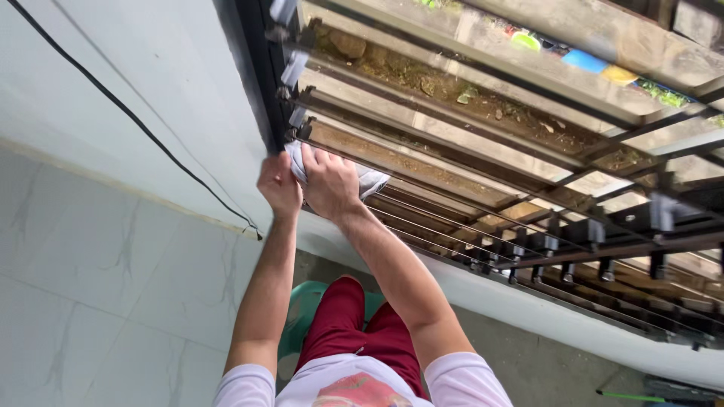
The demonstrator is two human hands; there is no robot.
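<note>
White cloth [371, 179]: gripped by left hand [277, 185] and right hand [329, 183] at the drying-rack wires [437, 226], only partly spread; remaining wires bare.

Not much here honestly, no labels, signs or screens anywhere. Closest thing to packaging is some colourful litter [575, 54] outside past the window bars, top right: small green, blue and yellow bits lying along the ledge, too blurry to tell what they are.
</note>
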